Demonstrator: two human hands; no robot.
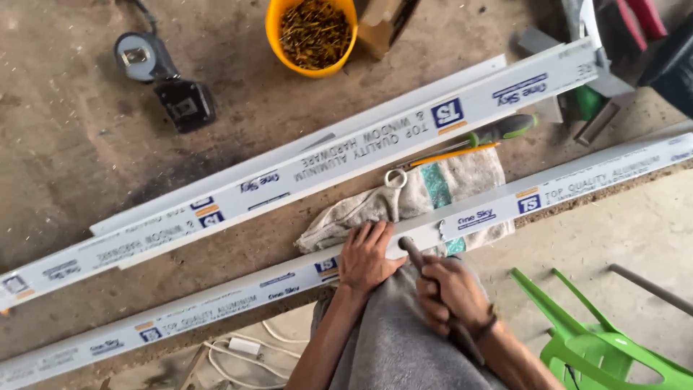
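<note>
Head view, looking down on a workbench (86, 144). Left hand (367, 254) spread flat, fingers open, pressing the near white rail (577, 184) at the bench edge, over a rag (404, 202). Right hand (451, 292) fisted tight around a dark-handled tool (413, 249), tip touching the rail. Probably working a mark or hole; steady pressure needed. Bucket of screws (312, 32) well apart.

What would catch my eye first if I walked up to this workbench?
Probably the two long white metal profiles lying slantwise across the worn bench. At the nearer profile, the left hand presses flat on it while the right hand grips a dark tool handle against it. A bright orange bucket of screws stands at the far edge.
</note>
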